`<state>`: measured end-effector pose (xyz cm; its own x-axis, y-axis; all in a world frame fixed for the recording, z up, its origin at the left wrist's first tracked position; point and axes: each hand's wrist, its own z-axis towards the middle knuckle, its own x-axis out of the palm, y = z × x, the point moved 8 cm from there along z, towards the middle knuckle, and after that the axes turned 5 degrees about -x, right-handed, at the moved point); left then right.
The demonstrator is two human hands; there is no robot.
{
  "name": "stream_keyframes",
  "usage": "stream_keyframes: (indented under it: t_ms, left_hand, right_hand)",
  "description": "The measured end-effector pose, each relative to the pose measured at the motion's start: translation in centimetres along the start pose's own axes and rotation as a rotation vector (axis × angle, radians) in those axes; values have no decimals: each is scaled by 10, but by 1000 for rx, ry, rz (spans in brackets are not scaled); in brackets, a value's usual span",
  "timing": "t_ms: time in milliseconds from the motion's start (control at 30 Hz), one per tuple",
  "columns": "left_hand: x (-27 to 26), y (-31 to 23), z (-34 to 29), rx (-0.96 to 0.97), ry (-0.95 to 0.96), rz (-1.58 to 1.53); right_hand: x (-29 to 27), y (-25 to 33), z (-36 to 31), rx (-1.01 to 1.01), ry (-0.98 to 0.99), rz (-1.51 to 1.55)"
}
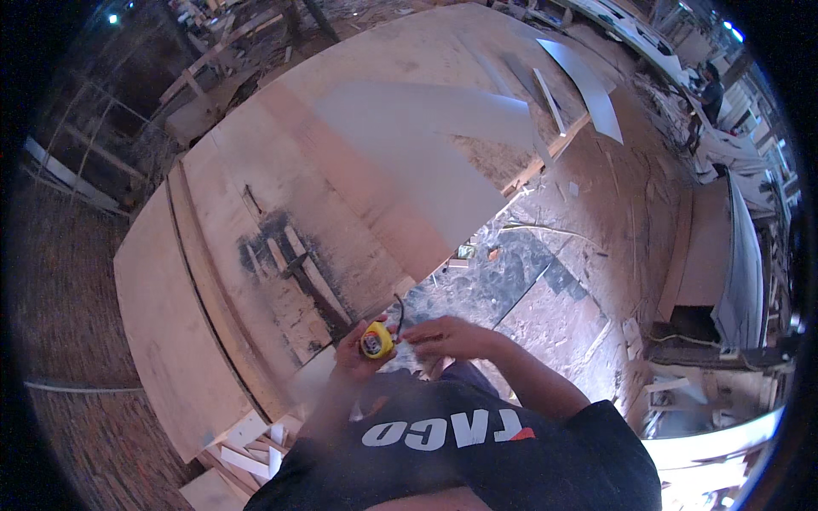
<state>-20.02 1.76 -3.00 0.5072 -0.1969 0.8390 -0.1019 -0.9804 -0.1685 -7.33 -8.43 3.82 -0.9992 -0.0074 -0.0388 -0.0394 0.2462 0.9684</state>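
Close to my body, my left hand (354, 355) is wrapped round a yellow tape measure (377, 340), whose round face is turned up. A thin dark curved strip (400, 313) sticks up beside the case; whether it is a strap or part of the tape I cannot tell. My right hand (445, 337) reaches in from the right, its fingertips drawn together near the side of the tape measure. What those fingers pinch, if anything, is too small to make out. Both hands are over the near edge of a large wooden worktable (204, 341).
A pale smooth sheet (426, 170) lies across the table. Wood strips (311, 272) rest amid dark smudges, and a long rail (213, 298) runs along the left side. White strips (588, 89) overhang the far right edge. Offcuts (247, 451) lie at lower left; a large box-like panel piece (716, 255) stands right.
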Motion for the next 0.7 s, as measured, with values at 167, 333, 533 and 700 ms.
stream_keyframes:
  t_ms: [167,333,533,700]
  left_hand:
    - [4,-3,23,-10,92,71]
    - [-16,-6,43,-82,-29,182]
    - [-20,-26,58,-86,-54,147]
    - [-3,-60,43,28,-87,286]
  right_hand:
    - [-142,-62,-15,157,-652,-293]
    - [-151,-164,30,508,-878,405]
    - [-125,-174,75,348,-535,963]
    - [-111,-142,74,424,-376,931]
